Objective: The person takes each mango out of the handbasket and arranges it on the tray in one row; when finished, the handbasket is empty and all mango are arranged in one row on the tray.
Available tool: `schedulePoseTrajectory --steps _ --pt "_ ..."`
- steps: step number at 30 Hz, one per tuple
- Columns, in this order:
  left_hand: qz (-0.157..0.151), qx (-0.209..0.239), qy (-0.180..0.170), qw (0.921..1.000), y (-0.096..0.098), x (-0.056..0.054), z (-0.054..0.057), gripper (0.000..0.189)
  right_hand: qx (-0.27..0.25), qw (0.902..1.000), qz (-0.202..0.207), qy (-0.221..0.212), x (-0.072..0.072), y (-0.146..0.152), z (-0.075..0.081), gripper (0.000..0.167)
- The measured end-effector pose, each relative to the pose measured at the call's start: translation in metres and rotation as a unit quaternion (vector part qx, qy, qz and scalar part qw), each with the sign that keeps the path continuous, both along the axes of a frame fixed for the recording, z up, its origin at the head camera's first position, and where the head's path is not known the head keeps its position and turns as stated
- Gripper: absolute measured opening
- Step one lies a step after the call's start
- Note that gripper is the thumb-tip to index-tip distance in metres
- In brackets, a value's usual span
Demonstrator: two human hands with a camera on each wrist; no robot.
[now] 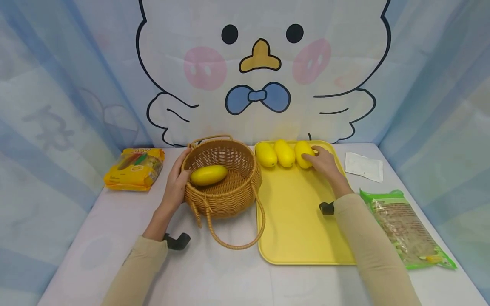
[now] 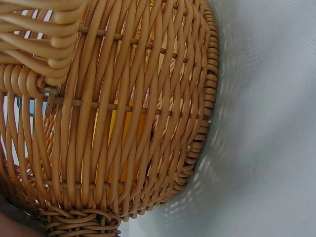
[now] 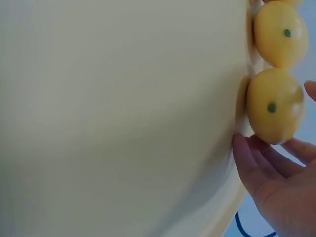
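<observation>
My left hand (image 1: 178, 182) grips the left side of a round wicker basket (image 1: 226, 204), tilted toward me. One smooth yellow oval fruit (image 1: 208, 175) lies inside it. In the left wrist view, the woven wall (image 2: 133, 108) fills much of the picture. Three similar fruits stand in a row along the far edge of a yellow tray (image 1: 298, 225). Around the rightmost fruit (image 1: 303, 154) are the fingers of my right hand (image 1: 325, 162). The right wrist view shows fingertips (image 3: 242, 143) by that fruit (image 3: 276, 108), whose end bears a green dot, with one finger apart from it.
A yellow packet (image 1: 135, 169) lies left of the basket. To the tray's right are a white flat packet (image 1: 363, 166) and a green-edged bag (image 1: 405, 229). The basket's handle (image 1: 239, 246) hangs toward me, near the tray's left edge. Curtains enclose the table.
</observation>
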State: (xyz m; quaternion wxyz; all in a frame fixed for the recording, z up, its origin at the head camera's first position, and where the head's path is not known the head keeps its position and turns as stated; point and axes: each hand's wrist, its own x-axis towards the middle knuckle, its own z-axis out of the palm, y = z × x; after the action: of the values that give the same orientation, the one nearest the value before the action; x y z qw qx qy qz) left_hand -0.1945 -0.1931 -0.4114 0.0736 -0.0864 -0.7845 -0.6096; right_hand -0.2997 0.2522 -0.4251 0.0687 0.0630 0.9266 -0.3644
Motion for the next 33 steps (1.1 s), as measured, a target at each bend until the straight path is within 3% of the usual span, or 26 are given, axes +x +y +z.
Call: schedulePoseTrajectory --steps 5,9,15,23,33 --pt "0.000 -0.002 0.001 1.0000 0.007 0.010 0.016 0.061 -0.001 0.9997 -0.013 0.020 0.001 -0.003 0.003 0.080" --pt "0.002 -0.008 0.001 1.0000 0.009 0.013 0.020 0.061 -0.005 0.9988 -0.023 0.042 0.001 -0.004 0.004 0.076" --pt "0.003 -0.010 -0.001 0.9999 0.008 0.014 0.021 0.062 -0.008 0.9973 -0.008 0.073 0.001 -0.008 0.010 0.071" --pt "0.003 -0.012 0.000 0.9999 0.007 0.013 0.019 0.061 -0.023 0.9963 0.021 0.080 0.000 -0.023 0.020 0.068" --pt "0.002 -0.010 -0.003 0.9999 0.007 0.014 0.020 0.061 -0.025 0.9874 0.089 0.129 0.006 -0.050 0.040 0.065"
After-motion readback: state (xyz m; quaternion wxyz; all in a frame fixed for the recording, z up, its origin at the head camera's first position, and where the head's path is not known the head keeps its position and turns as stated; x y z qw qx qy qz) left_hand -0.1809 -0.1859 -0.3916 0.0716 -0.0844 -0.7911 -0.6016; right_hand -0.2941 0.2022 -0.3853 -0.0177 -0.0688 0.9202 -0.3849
